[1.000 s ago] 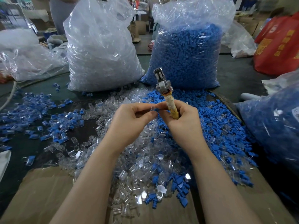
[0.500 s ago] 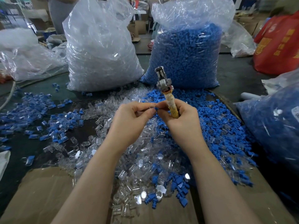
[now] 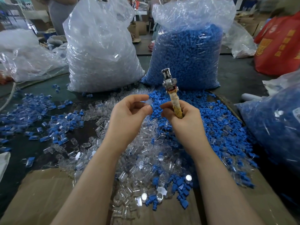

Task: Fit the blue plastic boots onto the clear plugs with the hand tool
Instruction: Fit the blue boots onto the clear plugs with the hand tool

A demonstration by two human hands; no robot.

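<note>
My left hand (image 3: 128, 116) pinches a clear plug with a blue boot (image 3: 149, 102) between thumb and fingertips, above the heap. My right hand (image 3: 183, 120) grips the hand tool (image 3: 172, 93) upright by its yellowish wrapped handle, its metal head pointing up. The two hands are a short gap apart. Below them lies a heap of loose clear plugs (image 3: 129, 159), and to the right a heap of loose blue boots (image 3: 215, 120). Fitted blue-and-clear pieces (image 3: 53, 120) are scattered on the left of the table.
Behind the heaps stand a big bag of clear plugs (image 3: 100, 51) and a big bag of blue boots (image 3: 186, 56). Another bag of blue parts (image 3: 276, 124) sits at the right, a red bag (image 3: 280, 46) behind it. Cardboard (image 3: 40, 197) covers the near table edge.
My hands, pressed together at the tool handle before, have come apart. The left hand has moved left and slightly up with the plug and boot in its fingertips.
</note>
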